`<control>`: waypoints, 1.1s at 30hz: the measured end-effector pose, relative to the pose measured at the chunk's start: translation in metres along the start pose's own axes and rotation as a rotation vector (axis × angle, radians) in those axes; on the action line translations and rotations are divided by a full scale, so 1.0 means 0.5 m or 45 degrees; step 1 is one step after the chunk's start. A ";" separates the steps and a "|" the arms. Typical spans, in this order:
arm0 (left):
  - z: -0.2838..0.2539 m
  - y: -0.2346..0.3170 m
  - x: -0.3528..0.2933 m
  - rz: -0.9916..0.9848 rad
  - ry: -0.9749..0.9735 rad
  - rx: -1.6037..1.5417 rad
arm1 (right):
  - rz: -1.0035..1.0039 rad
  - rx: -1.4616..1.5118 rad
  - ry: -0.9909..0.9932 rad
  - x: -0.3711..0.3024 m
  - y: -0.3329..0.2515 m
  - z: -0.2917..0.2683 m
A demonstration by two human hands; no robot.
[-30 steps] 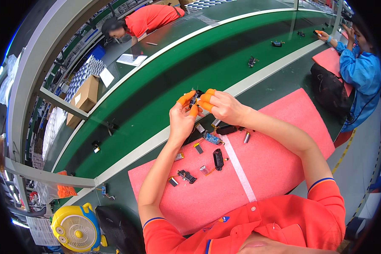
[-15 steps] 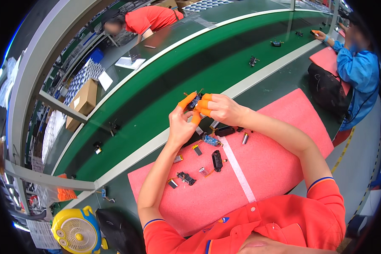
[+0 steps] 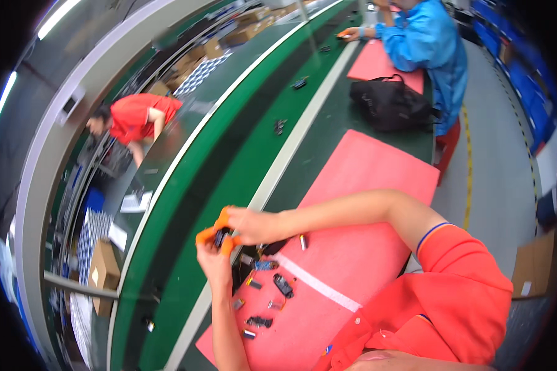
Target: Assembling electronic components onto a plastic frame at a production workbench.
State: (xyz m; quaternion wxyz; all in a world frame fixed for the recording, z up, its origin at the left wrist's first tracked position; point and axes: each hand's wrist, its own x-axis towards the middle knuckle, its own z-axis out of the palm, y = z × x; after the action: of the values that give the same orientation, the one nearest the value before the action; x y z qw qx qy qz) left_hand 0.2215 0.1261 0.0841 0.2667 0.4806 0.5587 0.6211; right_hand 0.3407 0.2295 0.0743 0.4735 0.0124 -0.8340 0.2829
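Orange-capped fingers [image 3: 205, 235] of your left hand [image 3: 214, 262] and right hand [image 3: 254, 226] clamp a small dark part [image 3: 221, 237] between them, near the green belt's [image 3: 241, 148] pale rail [image 3: 270, 179]; neither hand is clearly nearer, and blur hides the part's long axis.

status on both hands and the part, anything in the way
Left hand and right hand both on small dark part. Part partly covered by fingers, details blurred. No obstruction seen at the hands; loose parts lie on pink mat.
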 end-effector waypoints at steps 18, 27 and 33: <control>-0.133 -0.009 0.018 0.006 -0.238 0.070 | 0.238 0.307 0.017 0.041 0.018 0.091; -0.433 -0.076 0.003 0.073 -0.090 0.549 | 0.753 0.430 0.022 0.110 0.078 0.324; -0.815 -0.191 -0.006 0.183 0.812 1.796 | 0.565 -0.362 0.100 0.121 0.053 0.371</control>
State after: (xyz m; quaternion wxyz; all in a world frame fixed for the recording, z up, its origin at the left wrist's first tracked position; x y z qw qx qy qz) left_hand -0.1614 -0.0325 0.0274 -0.3168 0.3697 0.8390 0.2429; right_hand 0.1542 0.1768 0.0379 0.4288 -0.2484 -0.8287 0.2602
